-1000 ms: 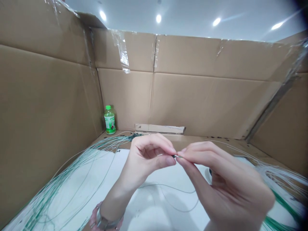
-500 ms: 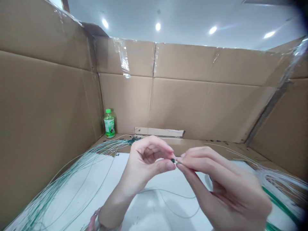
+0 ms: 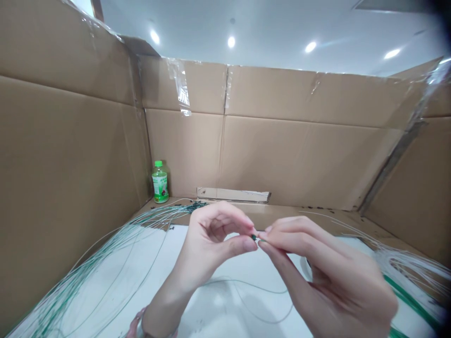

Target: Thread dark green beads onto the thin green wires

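Above the white work surface [image 3: 130, 277], my two hands meet fingertip to fingertip. My left hand [image 3: 218, 239] pinches a tiny dark green piece [image 3: 254, 237] between thumb and forefinger. Right beside it, my right hand [image 3: 317, 263] has its thumb and fingers pressed together on something small and greenish, mostly covered by the fingertips. Thin wires [image 3: 246, 281] curve over the surface below my hands; whether they join the green piece cannot be seen.
Cardboard walls [image 3: 282, 159] stand around the surface. A green-capped bottle [image 3: 160, 183] is in the back left corner. Many green and white wires [image 3: 105, 249] spread along the left. White wires [image 3: 405, 263] and a green bundle [image 3: 412, 300] lie at right.
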### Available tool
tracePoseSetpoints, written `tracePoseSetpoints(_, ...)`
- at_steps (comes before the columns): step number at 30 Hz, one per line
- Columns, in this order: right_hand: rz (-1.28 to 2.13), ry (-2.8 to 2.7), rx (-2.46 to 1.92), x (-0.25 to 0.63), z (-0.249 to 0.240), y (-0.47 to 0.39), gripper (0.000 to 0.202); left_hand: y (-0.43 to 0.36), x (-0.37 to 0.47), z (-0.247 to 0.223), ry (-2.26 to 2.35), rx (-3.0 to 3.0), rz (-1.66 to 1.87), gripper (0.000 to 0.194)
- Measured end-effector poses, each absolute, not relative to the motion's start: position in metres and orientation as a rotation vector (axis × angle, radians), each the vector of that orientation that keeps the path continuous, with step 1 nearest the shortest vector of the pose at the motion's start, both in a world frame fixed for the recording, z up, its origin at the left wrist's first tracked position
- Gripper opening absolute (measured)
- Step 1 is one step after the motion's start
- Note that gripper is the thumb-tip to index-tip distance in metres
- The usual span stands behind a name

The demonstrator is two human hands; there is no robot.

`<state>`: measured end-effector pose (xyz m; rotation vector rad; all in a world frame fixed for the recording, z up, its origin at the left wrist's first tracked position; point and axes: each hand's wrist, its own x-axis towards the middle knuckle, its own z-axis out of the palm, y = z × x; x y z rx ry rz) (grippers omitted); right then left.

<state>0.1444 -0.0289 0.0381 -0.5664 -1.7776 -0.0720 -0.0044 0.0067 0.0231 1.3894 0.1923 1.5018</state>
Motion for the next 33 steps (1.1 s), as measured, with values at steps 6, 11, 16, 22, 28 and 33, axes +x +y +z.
tracePoseSetpoints(6,-0.106,-1.864,-0.631,0.148,0.037,-0.032,0.022,0.001,-0.009,0.023,0.335,1.549,1.575,0.030)
tracePoseSetpoints(11,-0.132,-1.903,-0.653,0.151,0.037,-0.033,0.019,-0.001,-0.014,0.024,0.415,1.694,1.581,0.030)
tracePoseSetpoints(16,-0.095,-1.954,-0.681,0.155,0.036,-0.032,0.017,-0.003,-0.017,0.027,0.508,1.822,1.570,0.028)
tracePoseSetpoints(22,-0.132,-2.017,-0.669,0.155,0.037,-0.029,0.017,-0.005,-0.019,0.028,0.553,1.900,1.548,0.029)
tracePoseSetpoints(28,-0.222,-2.045,-0.698,0.159,0.038,-0.030,0.015,-0.008,-0.017,0.027,0.652,1.960,1.597,0.019)
tracePoseSetpoints(33,-0.232,-2.040,-0.712,0.161,0.037,-0.031,0.014,-0.012,-0.019,0.029,0.642,2.109,1.624,0.021)
